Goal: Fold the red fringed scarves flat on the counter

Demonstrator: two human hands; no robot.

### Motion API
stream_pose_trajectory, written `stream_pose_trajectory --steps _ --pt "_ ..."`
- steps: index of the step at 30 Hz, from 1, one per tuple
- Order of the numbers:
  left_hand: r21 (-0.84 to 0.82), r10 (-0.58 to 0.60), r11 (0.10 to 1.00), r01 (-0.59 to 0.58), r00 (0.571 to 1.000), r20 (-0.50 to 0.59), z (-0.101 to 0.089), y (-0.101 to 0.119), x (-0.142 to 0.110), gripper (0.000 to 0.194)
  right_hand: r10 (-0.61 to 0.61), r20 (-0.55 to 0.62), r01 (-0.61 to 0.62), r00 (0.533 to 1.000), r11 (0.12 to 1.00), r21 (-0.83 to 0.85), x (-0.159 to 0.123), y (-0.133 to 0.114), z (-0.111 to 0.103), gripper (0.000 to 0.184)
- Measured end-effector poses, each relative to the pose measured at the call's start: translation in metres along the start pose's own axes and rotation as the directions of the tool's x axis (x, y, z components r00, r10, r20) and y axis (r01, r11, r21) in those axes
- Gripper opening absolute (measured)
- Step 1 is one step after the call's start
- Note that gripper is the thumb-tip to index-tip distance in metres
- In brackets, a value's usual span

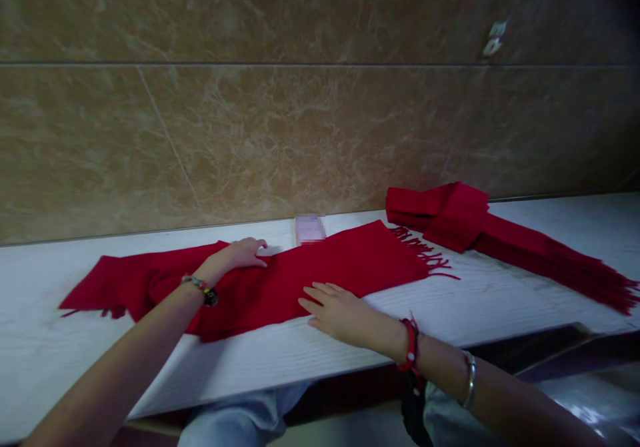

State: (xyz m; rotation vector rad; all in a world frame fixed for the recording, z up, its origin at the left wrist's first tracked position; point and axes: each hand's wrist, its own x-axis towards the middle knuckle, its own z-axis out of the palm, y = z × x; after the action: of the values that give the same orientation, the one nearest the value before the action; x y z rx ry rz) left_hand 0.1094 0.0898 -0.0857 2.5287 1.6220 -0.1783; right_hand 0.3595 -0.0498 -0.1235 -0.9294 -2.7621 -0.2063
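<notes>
Touching left scarf (285, 293), lengthwise left-to-right.
Loosely curving left hand (240, 255) fingers at far edge; spreading right hand (345, 315) fingers at near edge.

2 scarves (325, 260) (457, 217) are plain red, table (250, 360) white, wall (320, 133) marbled brown.

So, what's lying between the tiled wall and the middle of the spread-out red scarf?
A small pale rectangular thing, too blurred to name, lies there on the white table between scarf and wall, as the head view shows.
</notes>
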Motion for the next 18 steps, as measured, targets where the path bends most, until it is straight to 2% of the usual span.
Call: stream_pose_trajectory --steps 3,6,11,15,18 --pt "0.148 0.040 0.989 -0.021 0.991 -0.126 0.007 0.016 -0.009 0.053 -0.078 -0.031 0.076 0.996 0.994 -0.079 0.011 -0.013 -0.003 0.027" --pt "0.158 0.061 0.987 -0.042 0.991 -0.117 0.012 0.022 -0.010 0.050 -0.194 -0.049 0.186 0.980 0.974 -0.127 0.024 -0.027 -0.005 0.021" --pt "0.022 0.080 0.997 -0.078 0.992 -0.096 0.019 0.008 0.002 0.051 -0.317 -0.014 0.310 0.948 0.936 -0.169 0.041 -0.039 -0.002 0.023" --pt "0.066 0.135 0.990 -0.128 0.984 -0.117 0.025 -0.002 0.001 0.058 -0.375 0.032 0.376 0.926 0.917 -0.130 0.047 -0.029 -0.004 0.016" --pt "0.122 0.214 0.974 -0.192 0.956 -0.200 0.037 -0.007 -0.006 0.056 -0.365 0.058 0.369 0.929 0.925 -0.087 0.050 -0.024 -0.007 0.010"
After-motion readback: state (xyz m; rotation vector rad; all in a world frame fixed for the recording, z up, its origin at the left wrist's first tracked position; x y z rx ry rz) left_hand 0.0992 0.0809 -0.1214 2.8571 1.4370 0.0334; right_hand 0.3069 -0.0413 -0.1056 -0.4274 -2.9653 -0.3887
